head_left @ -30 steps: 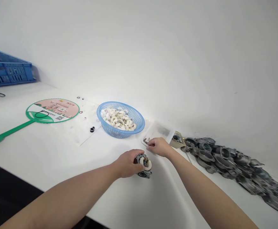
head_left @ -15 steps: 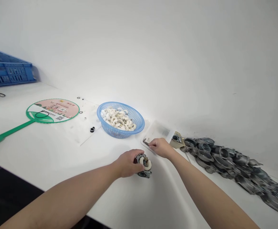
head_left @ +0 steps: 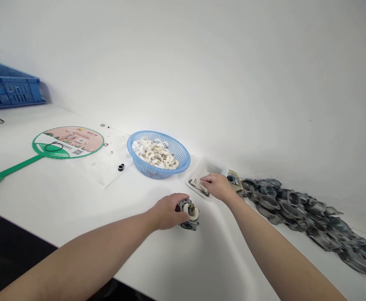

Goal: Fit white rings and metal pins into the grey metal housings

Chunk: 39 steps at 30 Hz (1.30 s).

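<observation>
My left hand (head_left: 171,212) is wrapped around a grey metal carburetor (head_left: 189,226), held on the white tabletop. A white C-shaped float (head_left: 195,214) lies in its upturned open side, with small brass parts in the middle. My right hand (head_left: 218,185) is over a shallow white plastic tray (head_left: 193,187), its thumb and fingertips pinched together. Whatever is between those fingertips is too small to make out. Several thin dark pins (head_left: 203,190) lie on the tray's floor, near the right fingertips.
A blue mesh basket (head_left: 151,172) full of white floats (head_left: 157,154) stands behind my hands. On the right stretches a heap of grey metal castings (head_left: 292,211). A green-handled fan (head_left: 72,142), small black rings (head_left: 121,167) and a blue crate (head_left: 16,93) are on the left.
My right hand has lifted slightly and shifted right within the tray, uncovering more pins. My left hand still holds the carburetor in nearly the same spot.
</observation>
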Available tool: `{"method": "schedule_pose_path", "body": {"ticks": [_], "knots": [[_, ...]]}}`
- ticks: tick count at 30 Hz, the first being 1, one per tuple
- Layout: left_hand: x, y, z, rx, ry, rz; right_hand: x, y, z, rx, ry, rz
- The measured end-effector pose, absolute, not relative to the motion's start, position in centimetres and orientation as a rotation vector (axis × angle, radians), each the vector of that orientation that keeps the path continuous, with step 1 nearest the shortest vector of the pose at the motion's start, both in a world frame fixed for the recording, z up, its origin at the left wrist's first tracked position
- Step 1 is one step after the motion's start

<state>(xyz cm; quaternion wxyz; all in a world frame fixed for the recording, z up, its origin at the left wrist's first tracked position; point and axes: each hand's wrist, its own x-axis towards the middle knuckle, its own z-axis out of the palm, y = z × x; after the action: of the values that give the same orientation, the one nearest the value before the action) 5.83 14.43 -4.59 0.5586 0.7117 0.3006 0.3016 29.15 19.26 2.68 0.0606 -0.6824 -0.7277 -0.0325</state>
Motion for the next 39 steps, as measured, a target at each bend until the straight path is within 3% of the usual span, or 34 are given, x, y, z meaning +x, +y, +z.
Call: {"method": "schedule_pose_path", "body": {"ticks": [19,39], "knots": [[5.5,14.3,-4.9,1.659,0.691,0.698,28.8,19.5,1.7,-2.203,-1.849,-0.212],[5.8,14.2,-4.7,1.677,0.705,0.701,28.5,19.1,2.7,-2.35,-2.095,-0.206]]}}
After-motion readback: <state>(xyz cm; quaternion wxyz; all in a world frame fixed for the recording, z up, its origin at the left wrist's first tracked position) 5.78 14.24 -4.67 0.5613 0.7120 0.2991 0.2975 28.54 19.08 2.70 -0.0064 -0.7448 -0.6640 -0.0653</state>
